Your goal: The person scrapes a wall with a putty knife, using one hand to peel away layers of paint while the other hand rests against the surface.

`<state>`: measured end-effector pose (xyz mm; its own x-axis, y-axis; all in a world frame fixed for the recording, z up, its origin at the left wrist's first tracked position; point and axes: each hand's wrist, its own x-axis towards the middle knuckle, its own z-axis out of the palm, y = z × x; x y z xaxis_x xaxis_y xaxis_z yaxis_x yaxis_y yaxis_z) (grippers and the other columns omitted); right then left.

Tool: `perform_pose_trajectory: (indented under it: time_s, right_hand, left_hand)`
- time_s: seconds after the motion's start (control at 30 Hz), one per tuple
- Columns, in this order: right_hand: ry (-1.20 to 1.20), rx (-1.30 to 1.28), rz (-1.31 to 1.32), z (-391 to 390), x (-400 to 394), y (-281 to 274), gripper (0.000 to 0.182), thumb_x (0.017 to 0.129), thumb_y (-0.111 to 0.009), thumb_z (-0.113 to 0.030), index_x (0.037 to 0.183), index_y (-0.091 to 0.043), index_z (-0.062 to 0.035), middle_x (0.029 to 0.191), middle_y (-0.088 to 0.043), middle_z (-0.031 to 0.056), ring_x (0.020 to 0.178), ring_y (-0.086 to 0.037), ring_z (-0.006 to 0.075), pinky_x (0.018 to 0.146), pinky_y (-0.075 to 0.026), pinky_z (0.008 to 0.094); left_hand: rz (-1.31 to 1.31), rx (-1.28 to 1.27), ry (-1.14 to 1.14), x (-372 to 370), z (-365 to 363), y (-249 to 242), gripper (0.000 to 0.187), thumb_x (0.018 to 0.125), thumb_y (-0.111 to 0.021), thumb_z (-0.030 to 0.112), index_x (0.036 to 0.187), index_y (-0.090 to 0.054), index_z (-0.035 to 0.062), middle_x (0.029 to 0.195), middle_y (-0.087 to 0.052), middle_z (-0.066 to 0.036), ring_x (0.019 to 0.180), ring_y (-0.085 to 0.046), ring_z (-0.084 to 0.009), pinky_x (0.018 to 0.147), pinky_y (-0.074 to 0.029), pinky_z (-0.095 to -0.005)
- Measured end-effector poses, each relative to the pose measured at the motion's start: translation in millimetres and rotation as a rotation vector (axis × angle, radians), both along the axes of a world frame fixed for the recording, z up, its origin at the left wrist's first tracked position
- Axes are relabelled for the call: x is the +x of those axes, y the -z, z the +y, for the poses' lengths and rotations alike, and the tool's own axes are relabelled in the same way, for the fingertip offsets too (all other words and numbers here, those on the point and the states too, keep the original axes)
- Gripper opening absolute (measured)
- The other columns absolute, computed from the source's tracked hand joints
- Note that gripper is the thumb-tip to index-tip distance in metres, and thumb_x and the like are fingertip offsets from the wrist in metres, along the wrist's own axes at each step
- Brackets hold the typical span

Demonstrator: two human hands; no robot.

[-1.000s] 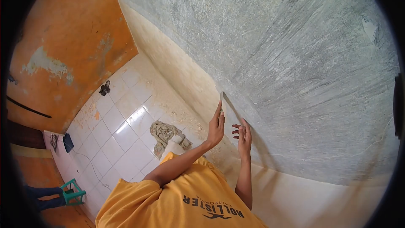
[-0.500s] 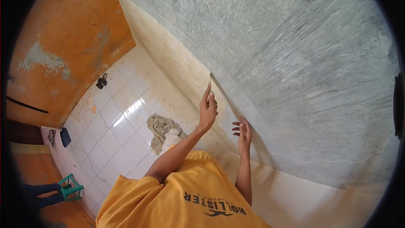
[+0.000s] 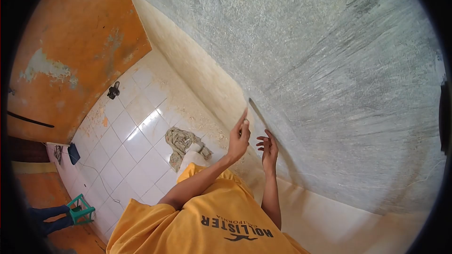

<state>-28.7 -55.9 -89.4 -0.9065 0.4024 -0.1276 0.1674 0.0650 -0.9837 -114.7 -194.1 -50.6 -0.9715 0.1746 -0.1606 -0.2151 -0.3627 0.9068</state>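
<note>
My left hand (image 3: pixel 239 142) is closed round what looks like the handle of a flat-bladed scraper, its index finger stretched out along the tool. The scraper's thin dark edge (image 3: pixel 257 112) lies against the wall, where the rough grey surface (image 3: pixel 329 75) meets the smoother cream strip (image 3: pixel 197 61). Most of the handle is hidden by my fingers. Just to the right, my right hand (image 3: pixel 268 153) is held close to the wall with its fingers apart and nothing visible in it.
A crumpled cloth (image 3: pixel 181 143) lies by my leg on the white tiled floor (image 3: pixel 141 155). Crumbs are scattered along the wall's foot. An orange peeling wall (image 3: pixel 94 33) stands at left. Another person's legs (image 3: pixel 49 218) show beside a green stool (image 3: pixel 81 209). A cable (image 3: pixel 100 176) crosses the floor.
My left hand has moved right and down along the wall with the scraper, and its edge sits lower on the grey boundary. My right hand has shifted slightly left.
</note>
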Motion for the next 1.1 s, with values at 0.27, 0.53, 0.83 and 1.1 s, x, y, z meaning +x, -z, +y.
perform_pose_trajectory:
  time_s: [0.27,0.53,0.83,1.1]
  right_hand:
    - [0.064,0.025,-0.007,3.3,8.3,-5.8,0.046,0.109,-0.049,-0.035,0.143,-0.055,-0.0041,0.108,-0.071,0.0081,0.084,-0.065,0.0127,0.073,-0.053,0.0267]
    - [0.071,0.010,0.027,-5.6,1.0,-16.5,0.043,0.109,-0.050,-0.033,0.140,-0.057,-0.0031,0.106,-0.071,0.0078,0.083,-0.064,0.0120,0.073,-0.052,0.0263]
    - [0.015,0.033,0.012,-10.1,-5.7,-6.0,0.037,0.110,-0.049,-0.024,0.140,-0.057,-0.0058,0.105,-0.071,0.0064,0.082,-0.063,0.0119,0.074,-0.051,0.0270]
    - [0.001,0.092,-0.013,-11.4,-15.6,-9.4,0.038,0.109,-0.051,-0.025,0.140,-0.057,-0.0040,0.105,-0.071,0.0066,0.083,-0.064,0.0122,0.073,-0.052,0.0272]
  left_hand:
    - [-0.049,-0.019,0.076,7.4,-2.4,-13.7,0.055,0.110,-0.047,0.039,0.161,-0.033,0.0248,0.063,-0.031,0.009,0.051,-0.027,-0.0035,0.043,-0.026,-0.0207]
    - [-0.040,-0.020,0.029,-0.9,-5.9,-20.1,0.054,0.111,-0.047,0.037,0.161,-0.035,0.0204,0.063,-0.034,0.008,0.053,-0.032,-0.0028,0.044,-0.030,-0.0207]
    - [-0.064,-0.013,0.063,-8.5,-10.6,-14.4,0.054,0.111,-0.047,0.035,0.161,-0.034,0.0178,0.062,-0.033,0.009,0.052,-0.030,-0.0032,0.045,-0.030,-0.0224]
    - [-0.148,0.082,0.065,-15.5,-12.8,-26.2,0.055,0.111,-0.046,0.034,0.161,-0.034,0.0153,0.062,-0.032,0.008,0.052,-0.030,-0.0036,0.044,-0.031,-0.0231]
